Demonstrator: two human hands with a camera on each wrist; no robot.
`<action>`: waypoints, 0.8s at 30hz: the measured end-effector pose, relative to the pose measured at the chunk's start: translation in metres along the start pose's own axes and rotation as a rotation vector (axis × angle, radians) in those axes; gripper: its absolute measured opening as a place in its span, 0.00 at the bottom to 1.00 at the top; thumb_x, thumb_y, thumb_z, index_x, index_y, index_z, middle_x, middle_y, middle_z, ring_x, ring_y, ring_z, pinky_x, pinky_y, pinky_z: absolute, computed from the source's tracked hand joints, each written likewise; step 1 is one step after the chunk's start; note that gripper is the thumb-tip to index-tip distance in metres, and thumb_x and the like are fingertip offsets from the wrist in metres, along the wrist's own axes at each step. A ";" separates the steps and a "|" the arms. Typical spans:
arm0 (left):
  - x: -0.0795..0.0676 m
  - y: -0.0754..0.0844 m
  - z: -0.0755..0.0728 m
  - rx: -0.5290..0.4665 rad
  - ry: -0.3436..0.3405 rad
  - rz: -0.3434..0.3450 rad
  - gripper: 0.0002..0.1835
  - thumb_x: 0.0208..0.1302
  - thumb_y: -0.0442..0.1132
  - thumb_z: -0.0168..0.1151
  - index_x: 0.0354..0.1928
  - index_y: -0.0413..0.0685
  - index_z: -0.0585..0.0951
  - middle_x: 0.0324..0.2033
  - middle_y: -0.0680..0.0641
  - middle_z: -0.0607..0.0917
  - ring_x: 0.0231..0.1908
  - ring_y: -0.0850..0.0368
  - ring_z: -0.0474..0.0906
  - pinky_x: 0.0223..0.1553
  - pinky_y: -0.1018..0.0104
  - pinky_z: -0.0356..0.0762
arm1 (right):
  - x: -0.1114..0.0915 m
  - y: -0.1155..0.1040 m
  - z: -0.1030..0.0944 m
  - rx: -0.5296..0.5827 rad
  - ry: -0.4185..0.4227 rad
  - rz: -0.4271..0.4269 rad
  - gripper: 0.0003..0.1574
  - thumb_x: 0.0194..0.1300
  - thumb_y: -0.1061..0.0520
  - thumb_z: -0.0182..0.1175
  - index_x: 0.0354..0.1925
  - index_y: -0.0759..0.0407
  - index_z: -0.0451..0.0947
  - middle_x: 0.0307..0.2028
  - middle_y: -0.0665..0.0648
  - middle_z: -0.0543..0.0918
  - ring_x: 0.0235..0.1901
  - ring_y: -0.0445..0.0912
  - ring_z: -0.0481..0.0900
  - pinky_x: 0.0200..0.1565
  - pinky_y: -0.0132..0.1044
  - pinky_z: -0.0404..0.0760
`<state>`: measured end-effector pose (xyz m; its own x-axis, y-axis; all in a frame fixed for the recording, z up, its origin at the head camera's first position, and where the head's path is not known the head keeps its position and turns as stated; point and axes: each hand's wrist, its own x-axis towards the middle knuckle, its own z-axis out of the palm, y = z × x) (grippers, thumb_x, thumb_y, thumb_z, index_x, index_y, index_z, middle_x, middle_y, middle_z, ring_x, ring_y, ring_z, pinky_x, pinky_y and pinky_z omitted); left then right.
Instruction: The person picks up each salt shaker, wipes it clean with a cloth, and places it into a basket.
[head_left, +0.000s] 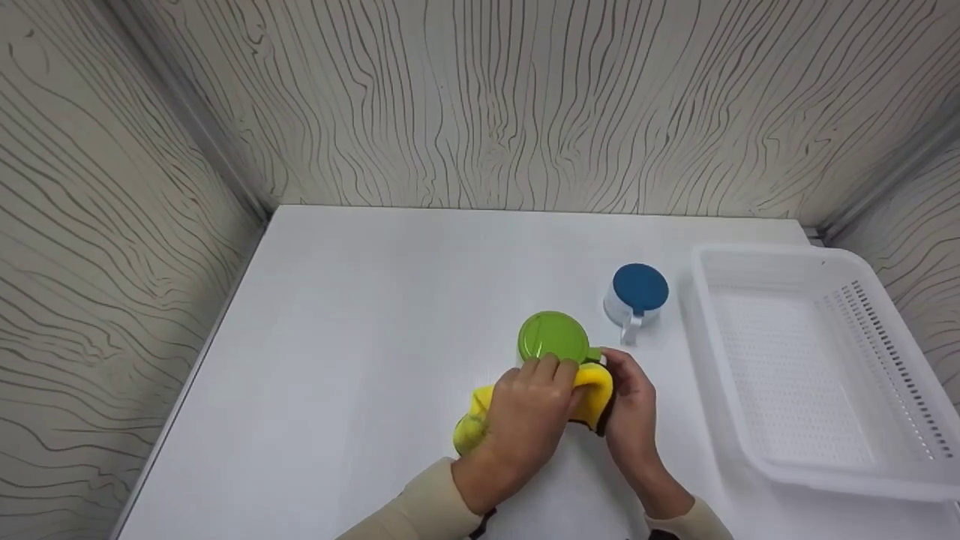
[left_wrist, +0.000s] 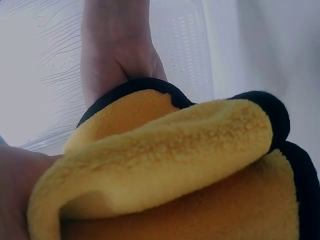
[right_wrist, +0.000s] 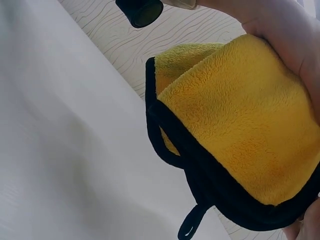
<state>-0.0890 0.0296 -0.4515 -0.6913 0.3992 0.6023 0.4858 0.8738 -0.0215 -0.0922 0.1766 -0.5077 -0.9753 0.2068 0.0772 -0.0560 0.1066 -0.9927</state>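
Observation:
A mug with a green lid [head_left: 553, 336] stands on the white table, its body mostly hidden by my hands and a cloth. My left hand [head_left: 529, 409] grips the yellow plush cloth [head_left: 596, 386] against the near side of the mug, knuckles up. At the mug's right, by the handle, my right hand [head_left: 634, 405] has its fingers curled; the cloth hides part of its hold. Both wrist views are filled by the folded cloth [right_wrist: 235, 120], which has a black border and a small hanging loop [right_wrist: 192, 221].
A white mug with a blue lid [head_left: 640, 287] stands behind and to the right, handle facing me. Farther right is a white perforated plastic basket [head_left: 720, 360]. Wood-grain patterned panels [head_left: 480, 105] wall the table at the back and sides.

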 end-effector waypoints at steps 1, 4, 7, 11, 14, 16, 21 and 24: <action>0.000 0.000 0.000 0.002 0.001 0.001 0.17 0.59 0.56 0.75 0.37 0.52 0.86 0.30 0.54 0.85 0.26 0.62 0.81 0.30 0.73 0.82 | 0.000 0.000 0.000 0.000 0.003 -0.002 0.18 0.73 0.74 0.52 0.59 0.69 0.73 0.51 0.52 0.83 0.47 0.44 0.82 0.55 0.29 0.79; 0.000 -0.001 -0.001 0.006 0.005 0.008 0.17 0.58 0.55 0.76 0.38 0.52 0.85 0.29 0.54 0.84 0.26 0.62 0.81 0.31 0.73 0.82 | 0.000 -0.001 0.000 -0.002 0.008 -0.012 0.18 0.72 0.75 0.52 0.58 0.70 0.74 0.51 0.52 0.83 0.47 0.44 0.81 0.55 0.29 0.79; -0.001 -0.003 -0.002 0.012 0.012 0.021 0.17 0.57 0.55 0.76 0.38 0.52 0.85 0.29 0.54 0.84 0.27 0.63 0.81 0.31 0.74 0.82 | 0.001 -0.001 0.000 -0.001 0.011 -0.021 0.18 0.72 0.75 0.53 0.58 0.70 0.74 0.51 0.53 0.83 0.47 0.44 0.81 0.55 0.29 0.79; -0.002 -0.004 -0.002 0.030 0.030 0.041 0.17 0.56 0.54 0.78 0.37 0.52 0.84 0.29 0.55 0.83 0.27 0.63 0.81 0.29 0.74 0.81 | 0.001 -0.001 -0.001 -0.011 0.018 -0.035 0.18 0.71 0.76 0.53 0.57 0.70 0.75 0.51 0.54 0.83 0.47 0.44 0.81 0.55 0.28 0.79; -0.003 -0.005 -0.002 0.038 0.031 0.051 0.16 0.55 0.52 0.79 0.37 0.53 0.83 0.28 0.55 0.82 0.29 0.63 0.82 0.28 0.74 0.81 | 0.001 -0.002 -0.002 -0.014 0.023 -0.039 0.18 0.71 0.76 0.53 0.57 0.70 0.75 0.51 0.55 0.82 0.48 0.43 0.81 0.55 0.28 0.79; -0.003 -0.006 -0.003 0.039 0.028 0.055 0.16 0.54 0.50 0.80 0.37 0.52 0.83 0.29 0.55 0.83 0.29 0.63 0.82 0.29 0.73 0.81 | 0.002 -0.002 -0.002 -0.003 0.024 -0.032 0.17 0.72 0.75 0.52 0.57 0.71 0.75 0.51 0.56 0.82 0.49 0.44 0.81 0.56 0.28 0.78; -0.005 -0.010 -0.005 0.009 0.037 0.062 0.17 0.52 0.49 0.81 0.37 0.52 0.83 0.29 0.54 0.83 0.29 0.62 0.82 0.29 0.73 0.82 | 0.003 -0.002 -0.004 0.015 0.012 0.004 0.15 0.78 0.68 0.49 0.58 0.69 0.74 0.52 0.57 0.81 0.49 0.45 0.81 0.57 0.28 0.77; -0.005 -0.014 -0.005 -0.005 0.050 0.066 0.16 0.53 0.48 0.81 0.37 0.51 0.84 0.28 0.54 0.83 0.29 0.62 0.82 0.28 0.73 0.81 | 0.004 -0.001 -0.005 0.019 0.009 0.011 0.15 0.79 0.65 0.50 0.59 0.67 0.74 0.52 0.58 0.81 0.48 0.47 0.81 0.57 0.29 0.78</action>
<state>-0.0895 0.0144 -0.4500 -0.6301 0.4414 0.6389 0.5321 0.8447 -0.0588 -0.0952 0.1822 -0.5056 -0.9739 0.2168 0.0670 -0.0494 0.0858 -0.9951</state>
